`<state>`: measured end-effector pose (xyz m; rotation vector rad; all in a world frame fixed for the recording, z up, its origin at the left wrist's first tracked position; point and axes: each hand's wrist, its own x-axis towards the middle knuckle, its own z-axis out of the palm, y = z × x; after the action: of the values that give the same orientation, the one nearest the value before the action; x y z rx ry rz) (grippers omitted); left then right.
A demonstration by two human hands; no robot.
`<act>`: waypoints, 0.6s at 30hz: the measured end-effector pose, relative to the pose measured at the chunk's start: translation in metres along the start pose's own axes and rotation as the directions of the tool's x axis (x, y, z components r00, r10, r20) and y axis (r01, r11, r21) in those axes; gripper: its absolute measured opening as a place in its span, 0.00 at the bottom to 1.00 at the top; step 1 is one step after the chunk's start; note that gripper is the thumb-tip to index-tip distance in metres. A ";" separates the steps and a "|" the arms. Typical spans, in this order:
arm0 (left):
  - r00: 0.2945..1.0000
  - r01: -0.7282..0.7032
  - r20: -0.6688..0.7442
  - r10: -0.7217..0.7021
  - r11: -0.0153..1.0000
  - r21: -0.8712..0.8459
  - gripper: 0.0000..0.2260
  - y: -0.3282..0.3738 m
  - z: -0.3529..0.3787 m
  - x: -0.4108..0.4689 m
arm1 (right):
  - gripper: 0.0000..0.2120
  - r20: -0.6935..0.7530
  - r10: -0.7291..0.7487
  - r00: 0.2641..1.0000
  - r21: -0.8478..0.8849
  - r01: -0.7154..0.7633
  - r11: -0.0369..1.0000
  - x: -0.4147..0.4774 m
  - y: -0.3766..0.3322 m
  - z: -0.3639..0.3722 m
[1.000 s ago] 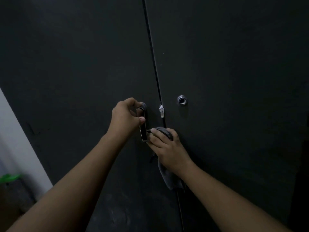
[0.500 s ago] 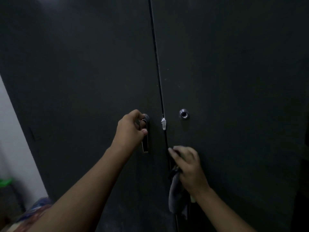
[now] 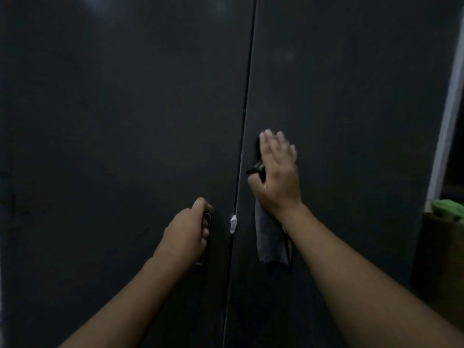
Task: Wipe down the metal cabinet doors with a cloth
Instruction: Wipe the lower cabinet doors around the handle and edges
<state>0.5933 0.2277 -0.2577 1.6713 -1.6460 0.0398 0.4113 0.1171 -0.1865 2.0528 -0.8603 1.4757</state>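
Head view shows the left door (image 3: 113, 109) and right door (image 3: 351, 96) meeting at a thin vertical seam (image 3: 248, 71), with broad dark metal above both hands. A pale upright edge (image 3: 449, 121) bounds the right door. The left hand (image 3: 187, 232) curls round the handle (image 3: 207, 219) beside the seam. The right hand (image 3: 276, 177), fingers straight, presses the grey cloth (image 3: 271, 242) flat on the right door, its tail hanging below the wrist.

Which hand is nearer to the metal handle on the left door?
Left. The left hand grips the handle; the right hand is across the seam, higher, pressing the cloth on the right door.
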 end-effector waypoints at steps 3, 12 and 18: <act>1.000 -0.004 -0.002 0.004 1.000 -0.014 0.21 -0.001 0.001 0.001 | 0.32 0.108 -0.191 0.976 0.001 0.192 0.981 -0.020 -0.005 0.008; 0.999 0.008 0.045 -0.006 0.999 -0.046 0.24 -0.002 -0.002 0.001 | 0.17 0.095 -0.471 0.877 0.000 0.473 0.881 -0.037 0.015 0.009; 0.999 -0.004 0.036 0.007 0.997 -0.076 0.22 -0.005 -0.001 0.001 | 0.18 -0.180 -0.123 0.976 0.042 0.133 0.990 0.030 0.001 -0.003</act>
<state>0.5985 0.2271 -0.2588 1.6191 -1.6586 -0.0496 0.4154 0.1116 -0.1570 1.9396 -0.6131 1.5967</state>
